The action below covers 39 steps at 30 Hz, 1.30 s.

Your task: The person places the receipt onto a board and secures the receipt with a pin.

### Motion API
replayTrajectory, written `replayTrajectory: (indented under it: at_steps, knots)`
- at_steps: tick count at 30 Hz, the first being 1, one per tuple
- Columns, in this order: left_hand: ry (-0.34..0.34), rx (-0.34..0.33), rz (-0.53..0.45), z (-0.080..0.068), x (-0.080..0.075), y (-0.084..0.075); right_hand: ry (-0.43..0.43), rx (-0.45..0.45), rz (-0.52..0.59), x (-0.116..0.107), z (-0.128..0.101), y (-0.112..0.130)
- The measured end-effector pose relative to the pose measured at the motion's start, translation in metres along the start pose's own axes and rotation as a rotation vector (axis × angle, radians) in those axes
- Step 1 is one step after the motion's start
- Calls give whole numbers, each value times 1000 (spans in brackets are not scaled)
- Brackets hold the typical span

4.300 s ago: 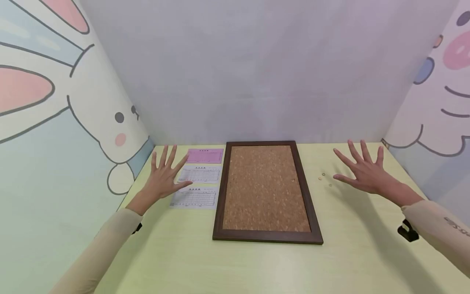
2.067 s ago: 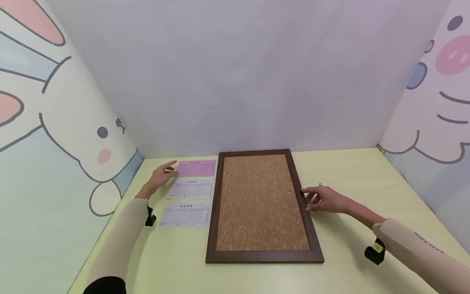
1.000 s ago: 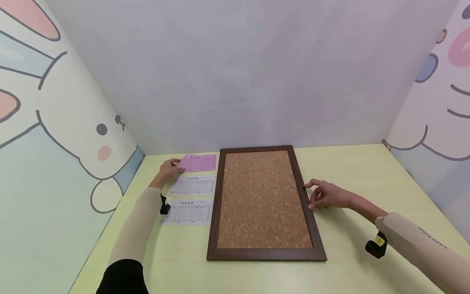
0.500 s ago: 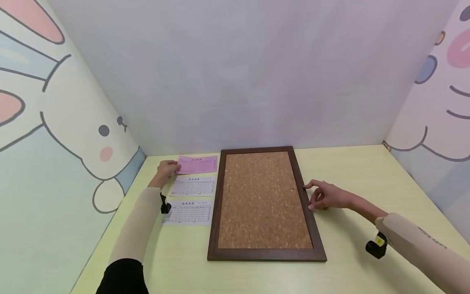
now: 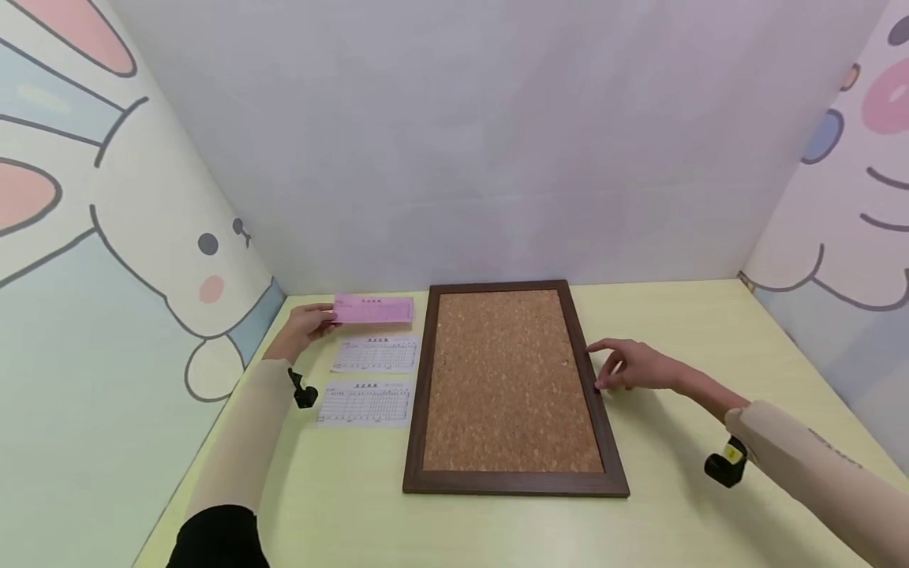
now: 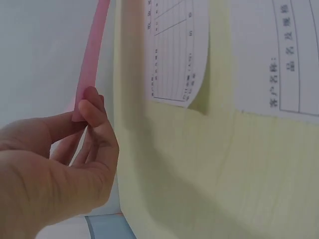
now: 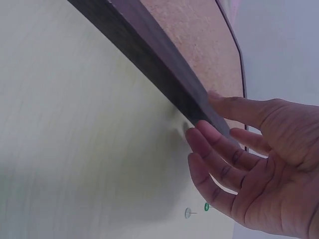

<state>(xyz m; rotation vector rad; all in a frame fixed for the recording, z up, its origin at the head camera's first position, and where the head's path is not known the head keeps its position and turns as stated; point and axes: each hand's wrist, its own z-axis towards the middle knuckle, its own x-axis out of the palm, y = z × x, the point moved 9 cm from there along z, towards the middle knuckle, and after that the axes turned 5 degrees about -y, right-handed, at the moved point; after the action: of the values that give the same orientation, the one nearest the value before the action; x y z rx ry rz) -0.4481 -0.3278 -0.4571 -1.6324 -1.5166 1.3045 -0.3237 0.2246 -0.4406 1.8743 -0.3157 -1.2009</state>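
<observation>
Left hand (image 5: 301, 326) pinching pink slip (image 5: 372, 310)

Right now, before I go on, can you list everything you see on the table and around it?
cork board: one, cork with dark brown frame, flat at table centre
pink slip: one, pink, far left of the board, lifted at its left edge
printed forms: two, white with tables, left of the board, one nearer than the other
pushpins: two seen, one green and one clear, on the table by the right hand
table: one, pale yellow
walls: cartoon rabbit panel left, plain grey behind
left hand: pinches the pink slip's edge
right hand: fingers relaxed, at the board's right frame edge
</observation>
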Motion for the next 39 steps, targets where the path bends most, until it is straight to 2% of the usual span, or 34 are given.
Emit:
replayTrajectory:
  at_steps: [6,11,16,20,27,35,39]
  knots:
    - [62,-51,-111,-9,-1,-9,-58,0,-30,-11,-1,-3]
    - [129,-45,-185,-22,2,-20,-93,7,-42,-15,-1,-3]
    - [155,-34,-249,-37,2,-29,-124,7,-57,-15,4,2]
    - [202,-8,-281,-52,7,-39,-146,8,-50,-16,5,5]
    - [267,-52,-408,-73,20,-51,-182,41,-19,-20,5,9]
    - [307,-27,-409,-79,34,-61,-215,60,76,-27,9,19]
    - [332,18,-364,-80,44,-65,-223,62,149,-31,8,26]
